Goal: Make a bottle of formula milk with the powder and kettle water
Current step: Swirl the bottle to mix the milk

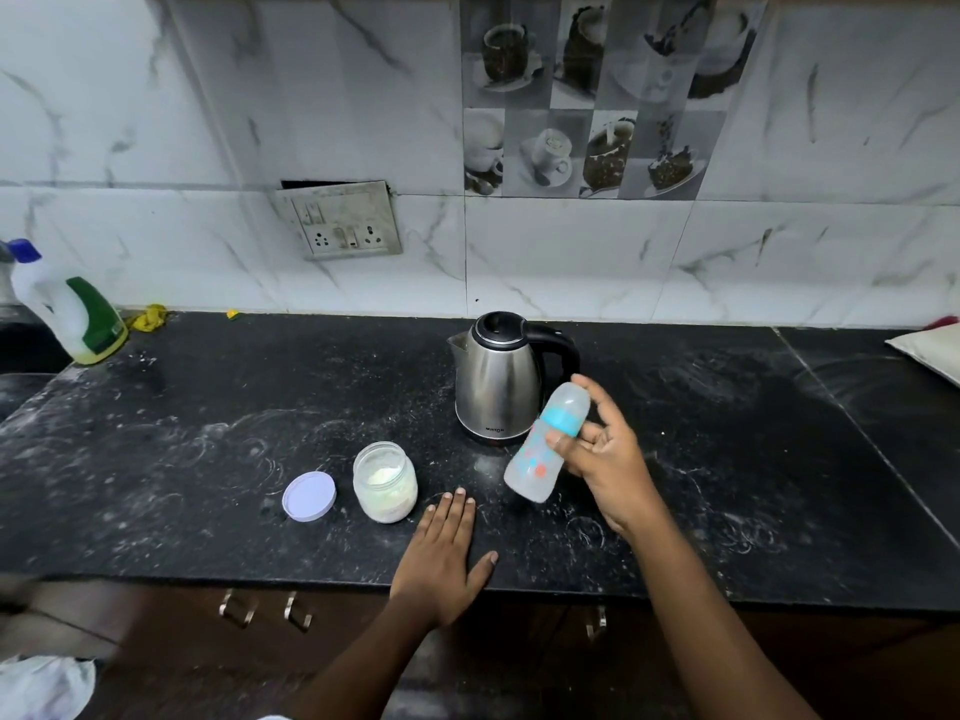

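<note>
At the far left of your tabletop (pixel 208 433) stands a white cleaner bottle (pixel 67 309) with a blue cap. Further right, a lilac lid (pixel 309 496) lies flat just beside the open powder jar (pixel 385 483). Your left hand (pixel 441 558) rests flat near the jar, fingers straight, holding nothing. The kettle (pixel 498 379) stands behind, lid down. Your right hand (pixel 602 459) grips the capped baby bottle (pixel 548 444), tilted before the kettle, its contents hard to make out. A pale object (pixel 930 350) is cut off at the right edge.

Black speckled counter (pixel 208 459) below white marble-tiled wall (pixel 156 122).
</note>
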Demonstrator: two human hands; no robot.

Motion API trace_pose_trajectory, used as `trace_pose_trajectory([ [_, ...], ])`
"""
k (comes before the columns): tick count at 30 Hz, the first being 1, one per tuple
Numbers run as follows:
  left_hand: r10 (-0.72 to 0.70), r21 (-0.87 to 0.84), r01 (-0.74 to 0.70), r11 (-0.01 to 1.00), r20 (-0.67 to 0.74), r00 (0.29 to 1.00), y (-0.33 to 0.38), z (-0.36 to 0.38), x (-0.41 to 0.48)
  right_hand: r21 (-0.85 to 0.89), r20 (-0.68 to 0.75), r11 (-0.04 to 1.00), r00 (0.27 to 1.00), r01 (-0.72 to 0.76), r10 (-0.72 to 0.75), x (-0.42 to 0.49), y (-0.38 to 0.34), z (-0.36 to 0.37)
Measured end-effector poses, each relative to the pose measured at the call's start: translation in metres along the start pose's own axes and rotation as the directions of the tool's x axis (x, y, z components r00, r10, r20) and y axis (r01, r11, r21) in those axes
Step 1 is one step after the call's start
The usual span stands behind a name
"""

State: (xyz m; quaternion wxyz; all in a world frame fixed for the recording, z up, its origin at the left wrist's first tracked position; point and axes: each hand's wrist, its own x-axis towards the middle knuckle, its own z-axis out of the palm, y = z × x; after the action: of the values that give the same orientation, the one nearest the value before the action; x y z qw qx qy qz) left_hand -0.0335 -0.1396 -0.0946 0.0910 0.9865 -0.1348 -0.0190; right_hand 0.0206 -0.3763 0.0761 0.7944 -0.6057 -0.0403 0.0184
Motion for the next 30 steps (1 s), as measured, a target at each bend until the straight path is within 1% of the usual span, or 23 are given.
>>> trace_pose_trajectory([
  [1, -0.001, 0.001, 0.001, 1.0, -0.008, 1.0, 0.001, 0.001, 0.0, 0.03, -0.065, 0.999, 0.998, 0.015, -0.013, -0.001, 0.001, 0.001],
  [2, -0.002, -0.001, 0.002, 1.0, -0.021, 1.0, 0.001, 0.001, 0.0, 0.047, -0.095, 0.999, 0.995, 0.025, -0.02, -0.001, 0.001, 0.002],
  [3, -0.003, 0.002, 0.003, 1.0, -0.022, 1.0, 0.001, 0.002, 0.001, 0.045, -0.069, 0.999, 0.998, 0.016, -0.013, -0.002, 0.002, 0.003],
  [5, -0.004, 0.016, 0.004, 1.0, 0.003, 1.0, 0.0, 0.001, 0.0, 0.019, 0.044, 1.0, 0.999, -0.021, 0.02, -0.004, 0.003, 0.006],
  [6, -0.006, 0.017, 0.006, 1.0, -0.001, 1.0, -0.001, 0.001, 0.0, 0.028, 0.052, 0.999, 0.998, -0.025, 0.024, -0.004, 0.002, 0.007],
  [8, -0.007, 0.014, 0.007, 1.0, -0.009, 1.0, 0.0, 0.002, 0.001, 0.084, -0.047, 0.996, 0.999, -0.001, 0.005, -0.003, 0.0, 0.007],
  [9, -0.009, 0.018, 0.009, 1.0, -0.005, 1.0, 0.0, 0.002, 0.002, 0.092, -0.07, 0.996, 0.998, 0.013, -0.006, -0.002, -0.001, 0.006],
  [10, -0.009, 0.021, 0.009, 1.0, 0.002, 1.0, 0.0, 0.003, 0.002, 0.077, -0.039, 0.997, 0.999, 0.011, -0.008, -0.003, -0.003, 0.007],
  [12, -0.006, 0.013, 0.006, 1.0, 0.009, 1.0, -0.001, 0.003, 0.001, 0.014, 0.087, 1.0, 0.996, -0.01, 0.009, -0.004, -0.002, 0.008],
  [13, -0.007, 0.007, 0.007, 1.0, 0.002, 1.0, -0.001, 0.003, 0.002, 0.013, 0.098, 1.0, 0.995, -0.009, 0.008, -0.005, -0.003, 0.008],
  [16, -0.007, -0.002, 0.007, 1.0, -0.011, 1.0, 0.0, 0.002, 0.002, 0.105, -0.095, 0.994, 0.995, 0.031, -0.021, -0.002, -0.006, 0.007],
  [17, -0.004, -0.001, 0.004, 1.0, -0.008, 1.0, 0.001, 0.001, 0.002, 0.1, -0.099, 0.994, 0.995, 0.031, -0.021, -0.002, -0.008, 0.007],
  [19, -0.002, 0.004, 0.002, 1.0, 0.011, 1.0, 0.0, 0.001, 0.001, 0.023, 0.047, 1.0, 0.999, -0.002, 0.001, -0.003, -0.008, 0.009],
  [20, -0.003, 0.007, 0.002, 1.0, 0.018, 1.0, 0.0, 0.001, 0.001, -0.006, 0.096, 1.0, 0.995, -0.004, 0.004, -0.004, -0.008, 0.009],
  [21, -0.003, 0.009, 0.002, 1.0, 0.019, 1.0, -0.001, 0.002, 0.002, 0.0, 0.08, 1.0, 0.997, 0.006, -0.006, -0.003, -0.008, 0.009],
  [23, -0.003, 0.005, 0.003, 1.0, 0.003, 1.0, -0.001, 0.003, 0.002, 0.06, -0.081, 0.997, 0.996, 0.048, -0.043, -0.001, -0.011, 0.007],
  [24, -0.003, 0.004, 0.003, 1.0, -0.002, 1.0, 0.0, 0.003, 0.002, 0.076, -0.121, 0.995, 0.991, 0.064, -0.055, 0.0, -0.012, 0.006],
  [25, -0.004, 0.006, 0.004, 1.0, 0.006, 1.0, 0.0, 0.003, 0.002, 0.069, -0.098, 0.996, 0.994, 0.06, -0.053, 0.0, -0.012, 0.007],
  [27, -0.005, 0.016, 0.004, 1.0, 0.027, 1.0, -0.001, 0.003, 0.001, 0.018, 0.033, 0.999, 0.999, 0.033, -0.034, -0.004, -0.009, 0.009],
  [28, -0.005, 0.019, 0.005, 1.0, 0.028, 1.0, -0.001, 0.003, 0.001, 0.011, 0.034, 0.999, 0.999, 0.031, -0.032, -0.007, -0.005, 0.011],
  [30, -0.008, 0.017, 0.007, 1.0, 0.027, 1.0, -0.001, 0.002, 0.002, 0.079, -0.095, 0.995, 0.994, 0.054, -0.046, -0.01, -0.003, 0.012],
])
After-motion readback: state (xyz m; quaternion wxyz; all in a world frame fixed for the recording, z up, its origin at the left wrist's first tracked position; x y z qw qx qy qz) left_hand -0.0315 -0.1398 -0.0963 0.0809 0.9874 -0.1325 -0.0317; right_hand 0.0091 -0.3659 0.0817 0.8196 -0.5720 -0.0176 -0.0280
